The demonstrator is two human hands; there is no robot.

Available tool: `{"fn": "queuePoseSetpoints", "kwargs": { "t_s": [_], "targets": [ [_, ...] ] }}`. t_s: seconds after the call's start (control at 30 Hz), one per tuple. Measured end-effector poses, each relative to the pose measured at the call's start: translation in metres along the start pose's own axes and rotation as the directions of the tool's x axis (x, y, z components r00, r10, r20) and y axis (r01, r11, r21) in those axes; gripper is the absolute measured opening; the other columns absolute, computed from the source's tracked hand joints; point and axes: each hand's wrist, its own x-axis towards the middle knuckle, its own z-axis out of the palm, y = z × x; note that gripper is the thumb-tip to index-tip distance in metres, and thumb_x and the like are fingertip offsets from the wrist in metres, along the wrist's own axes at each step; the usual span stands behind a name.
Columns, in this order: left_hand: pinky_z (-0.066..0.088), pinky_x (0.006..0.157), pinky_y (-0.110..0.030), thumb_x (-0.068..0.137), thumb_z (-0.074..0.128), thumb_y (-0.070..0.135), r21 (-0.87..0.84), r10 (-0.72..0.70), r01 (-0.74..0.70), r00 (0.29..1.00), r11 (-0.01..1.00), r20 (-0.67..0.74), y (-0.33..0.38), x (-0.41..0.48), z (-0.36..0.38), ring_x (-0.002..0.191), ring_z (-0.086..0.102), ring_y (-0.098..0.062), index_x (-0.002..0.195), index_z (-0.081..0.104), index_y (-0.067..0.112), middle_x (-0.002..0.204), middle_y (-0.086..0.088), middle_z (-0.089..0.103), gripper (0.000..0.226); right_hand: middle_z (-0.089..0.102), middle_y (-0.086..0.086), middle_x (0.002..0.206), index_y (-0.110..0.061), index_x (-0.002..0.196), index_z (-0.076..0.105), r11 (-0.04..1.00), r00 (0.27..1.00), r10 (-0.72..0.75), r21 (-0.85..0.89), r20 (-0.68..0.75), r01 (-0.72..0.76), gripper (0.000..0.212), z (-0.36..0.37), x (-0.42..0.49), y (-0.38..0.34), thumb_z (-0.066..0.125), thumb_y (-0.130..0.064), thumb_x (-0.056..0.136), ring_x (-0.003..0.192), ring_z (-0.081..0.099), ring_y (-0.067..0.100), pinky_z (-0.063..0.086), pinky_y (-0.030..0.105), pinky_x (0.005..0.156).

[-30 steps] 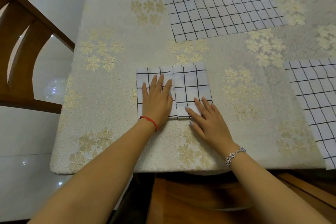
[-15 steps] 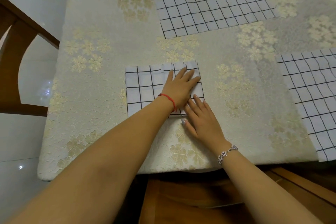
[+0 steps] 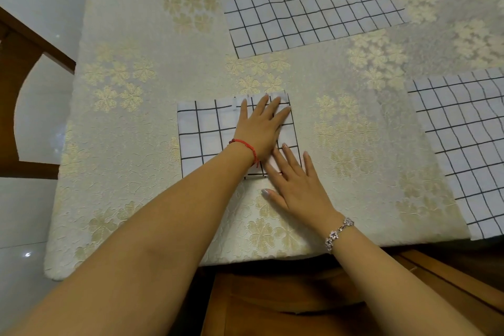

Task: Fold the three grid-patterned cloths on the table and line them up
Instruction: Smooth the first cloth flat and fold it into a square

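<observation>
Folded grid cloth point(image 3: 207, 133) lies flat on the worktop point(image 3: 136, 158), mid-width, set back a little from the near edge. Left grip point(image 3: 259, 128) is a bare hand, fully open, fingers straight and slightly spread, pressing flat on the cloth's right half and holding nothing. Right grip point(image 3: 297, 185) is also open and flat, with its fingertips on the cloth's near right corner and its palm on the floral tablecloth just beside it. It grasps nothing. Red string bracelet point(image 3: 246, 146) on the left wrist, silver bracelet point(image 3: 338, 233) on the right. Second grid cloth point(image 3: 300, 0) is spread unfolded toward the far edge. Third grid cloth point(image 3: 469, 139) is spread unfolded at the right edge, reaching the near edge. Wooden chair point(image 3: 16, 106) stands off the left edge.
</observation>
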Motion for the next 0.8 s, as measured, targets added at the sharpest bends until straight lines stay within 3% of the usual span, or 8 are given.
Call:
{"fn": "queuePoseSetpoints", "kwargs": {
  "t_s": [0.07,0.2,0.43,0.53,0.67,0.73,0.8],
  "targets": [
    [-0.003,0.115,-0.056,0.102,0.019,0.032,-0.011,0.000,0.000,1.000,1.000,0.005,0.000,0.001,-0.002,0.146,-0.003,-0.022,0.148,0.011,0.029,0.158,0.001,0.004,0.047,0.018,0.013,0.155,-0.033,0.143,0.030,1.000,1.000,-0.029,-0.011,0.011,0.029,0.058,-0.001,-0.001,-0.002,0.011,-0.059,0.095,0.143,0.008,0.031,0.005,0.055,0.109],
    [-0.003,0.114,-0.056,0.102,0.019,0.032,-0.017,-0.002,0.002,1.000,1.000,0.007,0.000,0.001,-0.002,0.146,-0.002,-0.022,0.148,0.012,0.029,0.158,0.001,0.005,0.046,0.013,0.016,0.155,-0.044,0.145,0.017,0.999,0.999,-0.035,-0.008,-0.003,0.035,0.053,-0.002,-0.003,-0.007,0.012,-0.061,0.094,0.142,0.002,0.034,0.004,0.059,0.108],
    [-0.003,0.114,-0.056,0.102,0.019,0.032,-0.007,0.003,-0.003,1.000,1.000,0.008,0.000,0.001,-0.001,0.146,-0.002,-0.023,0.148,0.011,0.028,0.158,0.000,0.005,0.047,0.017,0.015,0.155,-0.046,0.141,0.026,0.998,0.998,-0.061,0.014,0.015,0.061,0.051,-0.003,-0.007,-0.011,0.012,-0.061,0.094,0.142,0.005,0.036,0.007,0.061,0.106],
    [-0.002,0.114,-0.056,0.102,0.019,0.032,-0.016,0.003,-0.002,1.000,1.000,0.013,0.000,0.001,-0.003,0.146,-0.002,-0.023,0.148,0.013,0.028,0.158,0.000,0.006,0.047,0.034,0.013,0.149,-0.037,0.137,0.035,0.996,0.992,-0.074,0.041,-0.098,0.078,0.044,-0.009,-0.010,-0.009,0.024,-0.050,0.097,0.139,0.018,0.034,0.012,0.059,0.107],
    [-0.002,0.114,-0.056,0.102,0.020,0.029,-0.047,0.022,-0.024,0.999,0.999,-0.041,-0.001,-0.005,-0.009,0.146,0.000,-0.021,0.148,0.014,0.025,0.158,0.002,0.008,0.047,0.062,0.007,0.118,-0.017,0.113,0.058,0.980,0.919,0.143,0.186,-0.368,-0.078,0.029,-0.023,-0.010,-0.008,0.041,-0.029,0.093,0.117,0.045,0.022,0.031,0.045,0.102],
    [0.000,0.115,-0.052,0.102,0.024,0.028,-0.062,0.031,-0.038,0.994,0.997,-0.108,-0.004,-0.010,-0.013,0.146,0.004,-0.020,0.147,0.019,0.023,0.158,0.001,0.011,0.046,0.063,0.007,0.107,-0.010,0.108,0.060,0.934,0.865,0.310,0.295,-0.395,-0.200,0.028,-0.032,-0.005,-0.008,0.044,-0.025,0.091,0.103,0.051,0.021,0.043,0.038,0.088],
    [0.008,0.115,-0.049,0.100,0.031,0.025,-0.112,-0.028,0.008,0.983,0.994,-0.180,-0.010,-0.016,-0.017,0.144,0.015,-0.023,0.144,0.028,0.020,0.155,-0.004,0.022,0.045,0.061,0.009,0.110,-0.007,0.112,0.058,0.859,0.828,0.460,0.395,-0.320,-0.325,0.026,-0.040,0.001,-0.008,0.048,-0.020,0.092,0.101,0.053,0.023,0.046,0.035,0.083]
  ]
}}
